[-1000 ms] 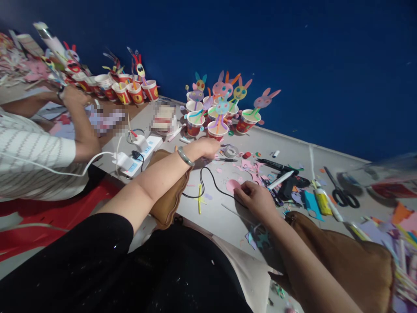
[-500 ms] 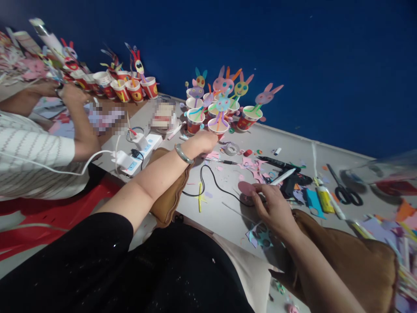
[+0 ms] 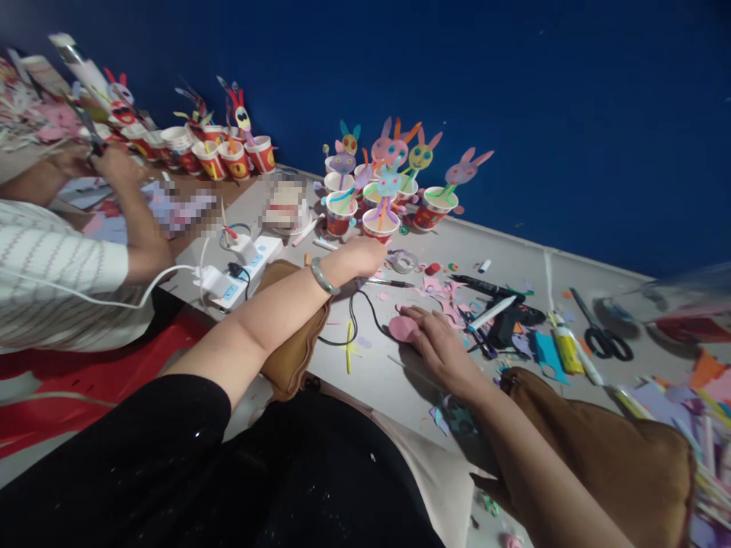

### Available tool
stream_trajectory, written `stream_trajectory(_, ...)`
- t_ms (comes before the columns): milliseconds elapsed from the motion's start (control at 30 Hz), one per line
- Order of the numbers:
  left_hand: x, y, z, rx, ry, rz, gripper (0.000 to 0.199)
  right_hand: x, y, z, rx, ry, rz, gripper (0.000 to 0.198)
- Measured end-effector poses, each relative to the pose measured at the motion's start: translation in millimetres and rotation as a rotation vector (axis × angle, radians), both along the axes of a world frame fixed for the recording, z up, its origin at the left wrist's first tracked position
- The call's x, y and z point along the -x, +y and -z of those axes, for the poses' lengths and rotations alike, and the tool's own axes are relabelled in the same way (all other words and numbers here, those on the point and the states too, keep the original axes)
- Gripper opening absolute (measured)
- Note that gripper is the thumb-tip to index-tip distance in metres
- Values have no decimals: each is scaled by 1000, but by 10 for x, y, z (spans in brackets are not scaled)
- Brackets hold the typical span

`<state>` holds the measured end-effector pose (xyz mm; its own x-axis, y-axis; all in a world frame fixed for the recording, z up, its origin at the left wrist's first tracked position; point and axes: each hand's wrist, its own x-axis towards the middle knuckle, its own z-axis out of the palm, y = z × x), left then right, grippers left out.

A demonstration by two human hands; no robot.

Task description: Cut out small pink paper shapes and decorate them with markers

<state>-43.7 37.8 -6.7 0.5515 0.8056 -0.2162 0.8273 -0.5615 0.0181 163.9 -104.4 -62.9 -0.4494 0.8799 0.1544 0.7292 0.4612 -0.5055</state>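
Note:
My left hand (image 3: pixel 364 259), below a green bangle, reaches to the table just in front of a red paper cup (image 3: pixel 381 222). Its fingers curl downward and together; their tips, and whatever they hold, are hidden. My right hand (image 3: pixel 438 344) is low over the table, with a pink paper disc (image 3: pixel 402 329) at its thumb and fingertips, gripped by the right edge. A black cord (image 3: pixel 371 303) passes close to the disc. Several cups behind my left hand carry paper rabbit faces (image 3: pixel 390 181) on coloured stems.
Pink scraps (image 3: pixel 445 298), a tape roll (image 3: pixel 404 262), a black pen (image 3: pixel 391 283), a glue gun (image 3: pixel 505 323) and scissors (image 3: pixel 606 342) lie across the table. Brown cushions (image 3: pixel 288 342) sit beneath my forearms. At the left, a co-worker's hands (image 3: pixel 117 164) handle scissors near a power strip (image 3: pixel 251 270).
My right hand has moved left with the pink disc, and its fingers lie flatter over the table. My left hand has shifted slightly right and down, away from the cup.

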Motion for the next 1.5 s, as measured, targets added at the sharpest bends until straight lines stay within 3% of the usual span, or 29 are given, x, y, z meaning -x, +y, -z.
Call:
stream_trajectory(100, -24, -23, -49, 6, -24, 63, 30, -41, 24, -72, 101, 130, 248, 24)
stream_trajectory(200, -78, -80, -81, 137, -75, 261, 33, -156, 52, -103, 123, 173, 458, 25)
stream_trajectory(300, -158, -184, -34, 269, -123, 487, 48, -249, 72, -100, 143, 186, 498, 28)
stream_trajectory(433, -257, -364, 74, 305, -104, 589, 52, -290, 84, -75, 202, 223, 500, 29)
stream_trajectory(567, -293, -436, 77, 293, -64, 520, 47, -305, 100, -42, 245, 464, 572, 25)
stream_trajectory(733, -271, -321, 46, 184, -105, 443, 26, -318, 134, -29, 515, 900, 618, 22)
stream_trajectory(900, -287, -276, 80, 179, -319, 431, 36, -225, 182, -45, 636, 996, 573, 20)
stream_trajectory(1067, -313, -286, 86, 159, -476, 478, 22, -82, 248, -52, 691, 1072, 532, 22)
stream_trajectory(1267, -257, -220, 70, 110, -354, 463, 12, -34, 236, -89, 690, 971, 552, 26)
stream_trajectory(1433, -168, -175, 17, 169, -160, 384, 14, -88, 168, -76, 677, 701, 552, 31)
stream_trajectory(1500, -134, -176, -32, 189, -114, 357, 17, -88, 173, -66, 607, 467, 534, 32)
